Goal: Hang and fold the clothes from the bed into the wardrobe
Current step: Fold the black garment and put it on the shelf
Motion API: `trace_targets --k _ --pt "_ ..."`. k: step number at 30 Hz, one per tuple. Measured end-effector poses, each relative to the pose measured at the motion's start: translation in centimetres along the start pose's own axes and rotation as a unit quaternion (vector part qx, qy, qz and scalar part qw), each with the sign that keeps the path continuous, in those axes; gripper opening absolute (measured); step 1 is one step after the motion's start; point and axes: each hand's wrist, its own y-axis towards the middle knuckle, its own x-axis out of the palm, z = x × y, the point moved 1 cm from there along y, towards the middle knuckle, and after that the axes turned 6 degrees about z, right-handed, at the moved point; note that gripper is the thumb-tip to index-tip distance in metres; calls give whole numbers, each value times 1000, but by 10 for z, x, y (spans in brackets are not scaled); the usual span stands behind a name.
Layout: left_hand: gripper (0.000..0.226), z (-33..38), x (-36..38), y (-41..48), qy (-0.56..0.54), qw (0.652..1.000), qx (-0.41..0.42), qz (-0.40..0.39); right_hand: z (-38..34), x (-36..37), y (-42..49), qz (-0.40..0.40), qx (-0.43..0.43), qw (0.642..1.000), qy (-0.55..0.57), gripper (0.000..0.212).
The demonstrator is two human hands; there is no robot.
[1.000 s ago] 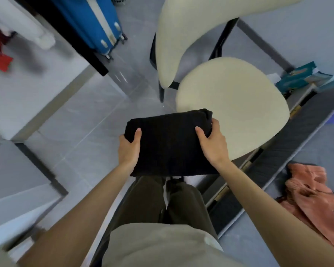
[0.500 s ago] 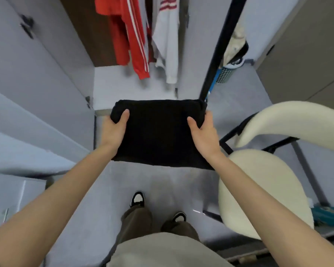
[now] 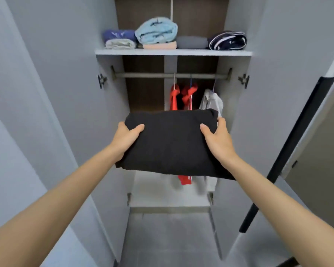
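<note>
carrying the folded black garment point(image 3: 172, 143) up to the open wardrobe point(image 3: 235, 101)
my left hand point(image 3: 126, 138) and right hand point(image 3: 218, 140) each gripped one side of it, thumbs on top, holding it level in front of the wardrobe, below the rail point(image 3: 152, 75). i judged the next move was a lift to the top shelf point(image 3: 172, 52), already crowded with folded clothes point(image 3: 156, 30), so it probably needed stacking.

- Both bare forearms reach forward, raised and roughly level.
- The left hand point(image 3: 126, 138) grips the folded black knitted garment point(image 3: 172, 143) at its left edge, thumb on top, fingers hidden beneath.
- The right hand point(image 3: 218, 139) grips the right edge, thumb on top.
</note>
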Motion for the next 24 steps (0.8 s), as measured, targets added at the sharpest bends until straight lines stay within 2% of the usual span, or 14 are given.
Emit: trace_targets --k 3,6,12,19,24 --pt "58 47 -19 39 -17 998 62 -4 -43 9 30 18 -39 999 -10 51" --pt "58 90 -28 75 -38 993 112 -10 -79 13 66 40 -57 997 -30 58" --pt "57 168 -20 141 -44 979 197 42 -131 12 151 81 -103 991 10 41" --pt "50 239 40 240 -55 964 256 48 -147 6 276 115 -135 984 23 33" --pt "52 295 101 320 -57 958 278 33 -153 -6 375 142 -143 979 15 44"
